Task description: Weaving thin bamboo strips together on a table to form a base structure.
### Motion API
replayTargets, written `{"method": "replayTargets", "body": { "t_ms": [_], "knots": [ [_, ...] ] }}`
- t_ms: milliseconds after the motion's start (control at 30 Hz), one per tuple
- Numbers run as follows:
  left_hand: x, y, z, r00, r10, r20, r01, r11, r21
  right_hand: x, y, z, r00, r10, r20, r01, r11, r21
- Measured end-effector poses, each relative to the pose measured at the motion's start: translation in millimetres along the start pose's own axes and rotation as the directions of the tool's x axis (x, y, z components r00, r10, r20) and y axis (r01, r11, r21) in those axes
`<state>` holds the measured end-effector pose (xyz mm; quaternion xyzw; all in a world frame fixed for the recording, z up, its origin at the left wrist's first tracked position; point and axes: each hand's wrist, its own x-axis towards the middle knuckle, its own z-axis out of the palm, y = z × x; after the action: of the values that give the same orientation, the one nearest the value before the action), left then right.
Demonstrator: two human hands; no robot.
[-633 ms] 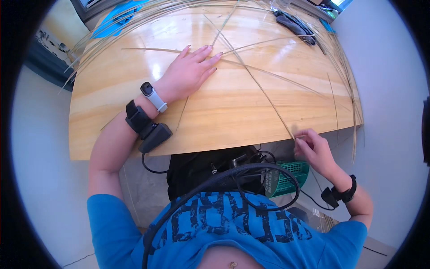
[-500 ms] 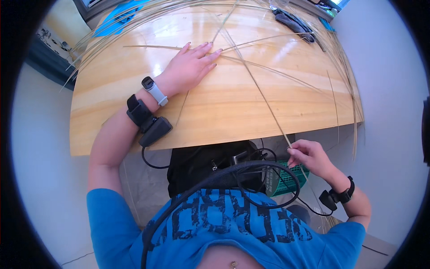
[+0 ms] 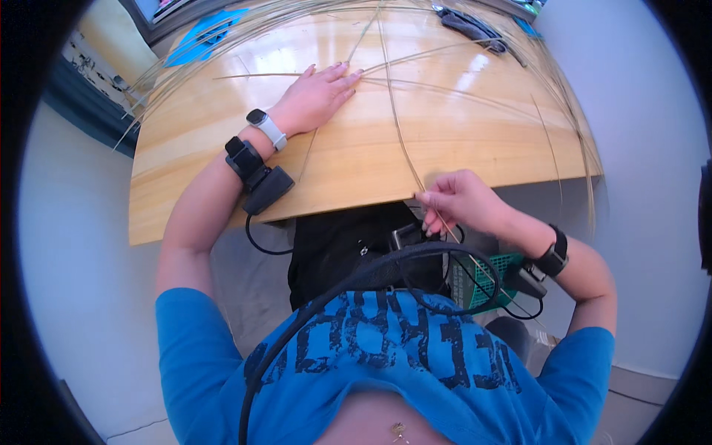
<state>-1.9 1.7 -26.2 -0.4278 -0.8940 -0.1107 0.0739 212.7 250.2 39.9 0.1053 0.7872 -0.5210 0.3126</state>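
Change: the right hand [image 3: 461, 202] has slid leftward along the near edge of the counter [image 3: 475, 141] since the earlier frames, drawing its strand with it; the left hand has stayed flat in place.
Right hand: at about 5 o'clock from the picture's centre, just off the counter's near edge, fingertips pressed together and pinching a thin straw-coloured strand [image 3: 397, 119].
Strand: runs from that pinch toward 12 o'clock, across the wooden top, to the far edge, where it crosses other strands.
Right wrist: a black band [image 3: 554, 256] with a cable trailing off it.
Left hand: [image 3: 319, 95] at about 11 o'clock, palm down, fingers spread lightly, pressing on the crossing strands [image 3: 445, 85] fanned over the counter.
Left wrist: a white watch [image 3: 265, 127], and nearer the elbow a black strapped device [image 3: 256, 178] with a cable.
Far edge: a dark object [image 3: 471, 26] at 1 o'clock, a blue sheet [image 3: 204, 37] at 11 o'clock.
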Motion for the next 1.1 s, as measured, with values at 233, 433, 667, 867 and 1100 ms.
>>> {"method": "replayTargets", "body": {
  "t_ms": [233,433,667,867,1100],
  "knots": [
    [1.2,-2.3,2.7,0.999,0.02,-0.029,-0.019,1.0,0.011,-61.7,53.9,-14.2,0.997,-0.036,-0.069,0.032,0.997,-0.065],
    [1.1,-3.0,6.9,1.0,0.018,-0.015,-0.018,0.999,0.032,-133.2,95.9,-32.2,0.999,0.012,-0.032,-0.019,0.975,-0.22],
    [0.9,-5.3,4.2,1.0,0.014,0.002,-0.014,0.999,0.05,-139.8,92.0,-20.6,0.99,0.118,0.073,-0.125,0.988,0.093],
    [-0.2,-3.1,2.1,1.0,0.025,-0.014,-0.024,0.999,0.03,-105.8,71.9,-21.5,0.96,0.068,0.272,-0.086,0.995,0.057],
    [-0.1,-1.2,-0.9,1.0,-0.001,0.01,0.001,1.0,0.002,-46.8,41.0,1.9,0.983,0.005,0.183,-0.01,1.0,0.028]
  ]
}}
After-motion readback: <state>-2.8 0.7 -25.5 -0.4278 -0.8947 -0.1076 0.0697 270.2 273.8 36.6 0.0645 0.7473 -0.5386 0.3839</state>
